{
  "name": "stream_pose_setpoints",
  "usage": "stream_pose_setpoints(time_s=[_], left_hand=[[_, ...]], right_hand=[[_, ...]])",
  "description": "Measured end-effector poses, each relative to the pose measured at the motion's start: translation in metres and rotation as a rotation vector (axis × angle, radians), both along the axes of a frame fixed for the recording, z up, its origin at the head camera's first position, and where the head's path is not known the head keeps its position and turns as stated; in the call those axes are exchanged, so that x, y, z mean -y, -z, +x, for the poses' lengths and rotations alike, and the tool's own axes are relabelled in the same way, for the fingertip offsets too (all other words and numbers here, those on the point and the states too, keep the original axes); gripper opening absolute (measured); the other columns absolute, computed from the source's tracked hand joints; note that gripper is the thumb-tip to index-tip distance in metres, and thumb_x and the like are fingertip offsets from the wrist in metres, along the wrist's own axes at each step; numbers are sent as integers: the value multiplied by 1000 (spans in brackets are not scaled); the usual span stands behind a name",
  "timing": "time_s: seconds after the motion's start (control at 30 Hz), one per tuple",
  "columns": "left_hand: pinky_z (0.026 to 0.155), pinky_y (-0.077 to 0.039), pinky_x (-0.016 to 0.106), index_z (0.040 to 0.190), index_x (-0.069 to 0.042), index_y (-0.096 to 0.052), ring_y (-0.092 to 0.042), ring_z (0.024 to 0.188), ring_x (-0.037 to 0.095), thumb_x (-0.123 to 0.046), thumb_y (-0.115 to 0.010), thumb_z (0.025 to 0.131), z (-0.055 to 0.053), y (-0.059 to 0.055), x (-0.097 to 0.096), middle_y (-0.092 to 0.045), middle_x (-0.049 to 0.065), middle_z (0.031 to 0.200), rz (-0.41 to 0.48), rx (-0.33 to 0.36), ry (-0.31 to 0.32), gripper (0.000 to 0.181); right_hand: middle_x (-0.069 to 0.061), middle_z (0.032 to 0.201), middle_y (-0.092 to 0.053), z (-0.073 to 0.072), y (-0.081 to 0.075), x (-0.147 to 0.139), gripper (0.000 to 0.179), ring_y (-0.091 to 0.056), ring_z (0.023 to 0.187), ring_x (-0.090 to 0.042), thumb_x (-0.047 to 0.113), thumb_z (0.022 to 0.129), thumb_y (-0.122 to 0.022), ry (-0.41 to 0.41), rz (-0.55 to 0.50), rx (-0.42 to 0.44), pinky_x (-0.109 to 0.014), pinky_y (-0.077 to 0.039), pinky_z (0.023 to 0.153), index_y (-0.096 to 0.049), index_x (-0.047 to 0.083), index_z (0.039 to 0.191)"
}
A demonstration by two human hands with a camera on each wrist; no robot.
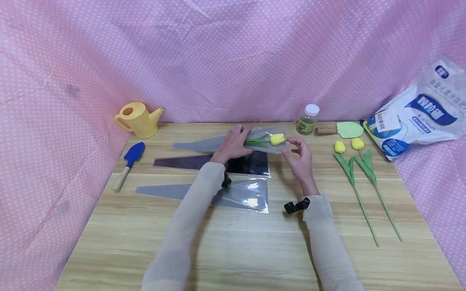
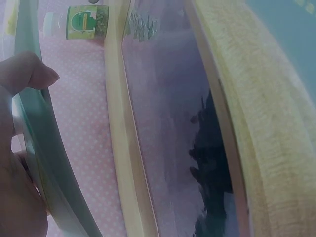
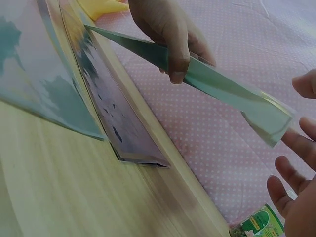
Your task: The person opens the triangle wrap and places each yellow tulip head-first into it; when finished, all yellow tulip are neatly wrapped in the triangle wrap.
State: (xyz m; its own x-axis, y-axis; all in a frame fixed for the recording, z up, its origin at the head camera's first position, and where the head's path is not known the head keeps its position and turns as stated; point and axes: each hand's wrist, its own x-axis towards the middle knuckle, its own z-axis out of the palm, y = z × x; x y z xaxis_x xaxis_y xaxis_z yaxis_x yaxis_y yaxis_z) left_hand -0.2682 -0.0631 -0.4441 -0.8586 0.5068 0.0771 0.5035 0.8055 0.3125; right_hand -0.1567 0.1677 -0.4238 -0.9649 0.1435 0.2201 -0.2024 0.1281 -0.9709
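My left hand [image 1: 234, 144] grips a tapered flower sleeve [image 1: 200, 144] around its middle, thumb on the near side. Inside the sleeve's wide end lies a yellow tulip [image 1: 277, 139] with green leaves. Held above the table, the sleeve [image 3: 232, 94] points its wide mouth toward my right hand [image 1: 300, 161]. That hand's fingers [image 3: 296, 143] are spread and loosely bent, fingertips right at the mouth, with the thumb apart. Below, a dark sleeve [image 1: 189, 162] and a clear grey sleeve [image 1: 164, 190] lie flat on the table.
Two yellow tulips [image 1: 339, 147] lie at the right. Behind them are a light green trowel [image 1: 349, 129], a white-capped jar [image 1: 307, 121] and a white printed bag [image 1: 418, 113]. A yellow watering can [image 1: 140, 121] and a blue trowel [image 1: 134, 153] are at the left.
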Motion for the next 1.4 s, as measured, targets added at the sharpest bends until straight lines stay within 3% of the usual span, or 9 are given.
stream_pose_setpoints(time_s=[0.23, 0.4, 0.6, 0.67, 0.77, 0.97, 1.13, 1.3, 1.4], left_hand=[[92, -36, 41, 153, -16, -37, -41, 99, 23, -36, -74, 82, 2, -3, -4, -45, 7, 111, -6, -1, -11, 83], [92, -36, 40, 153, -16, -37, -41, 99, 23, -37, -75, 81, 3, -3, -5, -45, 7, 111, -12, -13, -16, 84], [92, -37, 40, 152, -18, -37, -40, 99, 23, -38, -75, 80, 5, -3, -7, -44, 7, 111, -39, -30, 32, 83], [93, -36, 40, 152, -18, -36, -40, 100, 23, -37, -75, 81, 6, -4, -8, -44, 7, 112, -41, -25, 55, 83], [92, -35, 39, 152, -18, -36, -39, 101, 23, -37, -75, 82, 7, -5, -9, -43, 7, 113, -43, -19, 75, 83], [89, -34, 38, 152, -19, -36, -39, 100, 23, -37, -75, 81, 8, -7, -10, -43, 7, 114, -48, -23, 88, 83], [89, -34, 37, 152, -19, -35, -39, 100, 23, -37, -76, 81, 9, -8, -9, -44, 7, 114, -60, -20, 85, 84], [89, -34, 36, 152, -19, -36, -39, 100, 22, -38, -75, 80, 10, -8, -9, -43, 7, 114, -82, -21, 88, 84], [89, -35, 36, 151, -19, -37, -39, 101, 22, -38, -75, 80, 10, -8, -10, -43, 7, 114, -84, -22, 90, 84]], right_hand=[[-27, 141, -54, -9, 15, -4, 49, -50, 127, -14, 1, 90, -66, -38, 31, 16, -50, -34, 109, -46, -10, 133], [-21, 140, -56, -18, 29, -8, 46, -51, 126, -10, 3, 91, -66, -26, 19, 31, -37, -37, 107, -49, -4, 134], [13, 115, -69, -23, 33, -19, 32, -57, 115, 0, -4, 97, -50, 38, -123, 38, -17, -42, 96, -59, -9, 127], [25, 106, -68, -24, 32, -22, 32, -58, 111, 3, -5, 96, -53, 55, -125, 41, -13, -44, 93, -61, -9, 126], [29, 103, -67, -25, 31, -25, 37, -60, 108, 3, -6, 90, -62, 31, -105, 40, -13, -47, 88, -61, -10, 127], [26, 110, -67, -25, 28, -25, 47, -59, 110, 7, -6, 86, -70, -51, -64, 67, -16, -47, 90, -59, -7, 131], [2, 125, -69, -18, 14, -21, 48, -62, 99, 5, -6, 83, -73, -83, -3, 103, -18, -49, 85, -61, -8, 129], [-14, 122, -68, -9, -2, -15, 45, -60, 91, -5, -1, 83, -76, -79, 113, 141, -14, -49, 78, -64, -6, 126], [-23, 124, -67, -14, 6, -15, 41, -58, 97, -3, 4, 83, -78, -47, 184, 119, -22, -49, 87, -67, -5, 121]])
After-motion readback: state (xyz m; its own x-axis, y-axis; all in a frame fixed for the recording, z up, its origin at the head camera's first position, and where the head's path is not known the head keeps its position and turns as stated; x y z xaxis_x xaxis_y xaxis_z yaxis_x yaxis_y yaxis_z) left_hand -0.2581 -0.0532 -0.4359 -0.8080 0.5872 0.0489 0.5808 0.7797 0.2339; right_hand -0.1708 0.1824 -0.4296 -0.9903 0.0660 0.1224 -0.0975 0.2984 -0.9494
